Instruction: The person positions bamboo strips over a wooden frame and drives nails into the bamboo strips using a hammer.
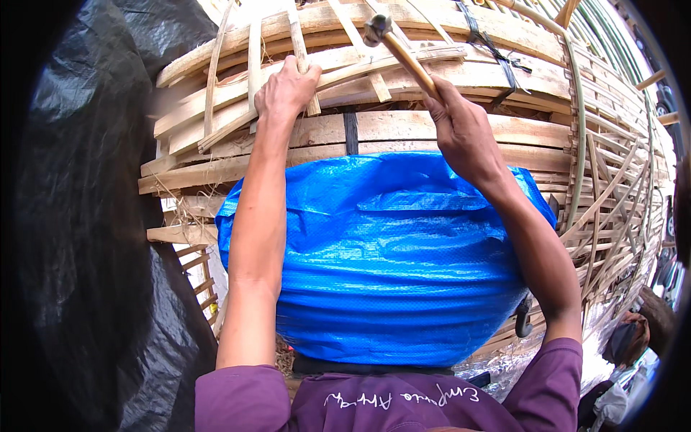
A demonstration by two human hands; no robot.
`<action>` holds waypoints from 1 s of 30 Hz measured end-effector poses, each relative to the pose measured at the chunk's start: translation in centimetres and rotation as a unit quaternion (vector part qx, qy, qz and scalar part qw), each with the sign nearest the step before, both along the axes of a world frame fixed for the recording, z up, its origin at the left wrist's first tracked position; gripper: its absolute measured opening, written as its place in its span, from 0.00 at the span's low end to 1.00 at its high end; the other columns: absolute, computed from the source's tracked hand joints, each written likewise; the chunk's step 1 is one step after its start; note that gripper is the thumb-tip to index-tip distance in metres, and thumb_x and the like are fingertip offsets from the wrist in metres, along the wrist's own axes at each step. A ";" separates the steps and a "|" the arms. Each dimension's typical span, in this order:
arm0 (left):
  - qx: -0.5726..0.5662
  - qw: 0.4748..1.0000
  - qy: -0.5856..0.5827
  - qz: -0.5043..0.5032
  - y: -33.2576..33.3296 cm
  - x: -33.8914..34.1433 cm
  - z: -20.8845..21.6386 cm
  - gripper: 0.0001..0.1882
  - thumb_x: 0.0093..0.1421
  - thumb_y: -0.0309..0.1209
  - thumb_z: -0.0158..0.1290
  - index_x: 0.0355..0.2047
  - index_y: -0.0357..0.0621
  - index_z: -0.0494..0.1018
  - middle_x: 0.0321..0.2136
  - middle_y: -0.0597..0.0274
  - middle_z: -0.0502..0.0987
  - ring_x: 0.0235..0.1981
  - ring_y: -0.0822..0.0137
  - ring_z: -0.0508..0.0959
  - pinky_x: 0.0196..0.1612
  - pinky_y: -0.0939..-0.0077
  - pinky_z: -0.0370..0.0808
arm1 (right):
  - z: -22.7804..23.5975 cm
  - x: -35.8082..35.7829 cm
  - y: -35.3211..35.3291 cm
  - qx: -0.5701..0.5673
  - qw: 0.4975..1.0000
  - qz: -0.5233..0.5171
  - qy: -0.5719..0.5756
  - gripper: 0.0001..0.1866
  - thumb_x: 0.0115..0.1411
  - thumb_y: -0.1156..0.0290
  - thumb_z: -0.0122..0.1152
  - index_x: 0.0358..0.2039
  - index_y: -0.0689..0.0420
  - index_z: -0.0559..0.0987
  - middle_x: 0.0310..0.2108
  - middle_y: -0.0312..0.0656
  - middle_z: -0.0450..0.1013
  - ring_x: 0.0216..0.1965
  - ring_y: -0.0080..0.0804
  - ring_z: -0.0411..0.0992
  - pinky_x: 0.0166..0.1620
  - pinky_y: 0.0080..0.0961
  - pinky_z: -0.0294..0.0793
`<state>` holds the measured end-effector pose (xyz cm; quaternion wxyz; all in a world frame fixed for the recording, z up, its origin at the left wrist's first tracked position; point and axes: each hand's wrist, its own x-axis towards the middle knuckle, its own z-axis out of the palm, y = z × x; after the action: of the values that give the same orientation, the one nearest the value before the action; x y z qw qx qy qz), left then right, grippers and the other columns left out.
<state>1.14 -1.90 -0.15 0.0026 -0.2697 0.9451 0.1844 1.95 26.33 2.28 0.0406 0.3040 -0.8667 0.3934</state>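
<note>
The right hand (pixel 464 129) is clenched around the wooden handle of a hammer (pixel 414 65), which slants up to the left; its metal head is above the far planks (pixel 403 126), right of the left hand (pixel 286 92). The left hand has its fingers curled against a narrow slat (pixel 296 32) at the far left; the fingertips are partly hidden, so I cannot tell whether they grip it.

Several other slats run far to near across the planks, and a long strip (pixel 230 131) crosses at a slant, passing by the left hand. A black band (pixel 350 133) wraps the nearer planks, and a black tie (pixel 497 50) lies farther right.

Nearest the person, a blue tarp (pixel 389 252) spreads between the forearms, in front of a purple shirt (pixel 403 399). A black sheet (pixel 79 216) hangs at the left, and bamboo lattice (pixel 604 209) stretches along the right.
</note>
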 end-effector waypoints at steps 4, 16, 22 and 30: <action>-0.015 1.000 0.012 0.008 -0.2 -0.2 -0.3 0.31 0.57 0.55 0.42 0.53 0.48 0.69 0.44 0.39 0.79 0.49 0.43 0.77 0.52 0.52 0.71 | 1.4 0.0 -0.6 -0.036 0.999 -0.010 0.023 0.14 0.69 0.67 0.50 0.50 0.62 0.71 0.23 0.56 0.72 0.24 0.55 0.73 0.29 0.45 0.68; -0.008 1.000 -0.003 -0.004 0.0 -0.2 -0.1 0.30 0.58 0.55 0.40 0.52 0.49 0.69 0.43 0.39 0.79 0.49 0.42 0.78 0.53 0.52 0.70 | 0.5 0.2 -0.4 -0.013 1.000 0.003 0.001 0.14 0.69 0.67 0.48 0.52 0.59 0.65 0.23 0.60 0.72 0.26 0.63 0.73 0.27 0.51 0.66; -0.003 1.000 0.000 -0.002 -0.2 0.0 -0.2 0.30 0.58 0.54 0.40 0.52 0.49 0.69 0.43 0.39 0.79 0.49 0.42 0.77 0.53 0.52 0.70 | -0.7 1.5 -0.7 -0.030 0.999 -0.025 -0.032 0.14 0.69 0.69 0.49 0.52 0.59 0.66 0.26 0.62 0.72 0.29 0.65 0.72 0.30 0.50 0.66; -0.008 1.000 -0.003 -0.005 0.0 -0.3 0.0 0.30 0.59 0.54 0.39 0.53 0.49 0.69 0.43 0.39 0.79 0.48 0.43 0.78 0.53 0.53 0.71 | 0.7 2.0 -1.5 -0.014 0.997 -0.064 -0.031 0.15 0.70 0.67 0.47 0.54 0.58 0.66 0.21 0.57 0.71 0.22 0.56 0.72 0.26 0.45 0.66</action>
<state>0.89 -1.94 -0.11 0.0041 -0.2656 0.9478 0.1762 3.91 24.86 2.94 0.0432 0.2352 -0.8795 0.4114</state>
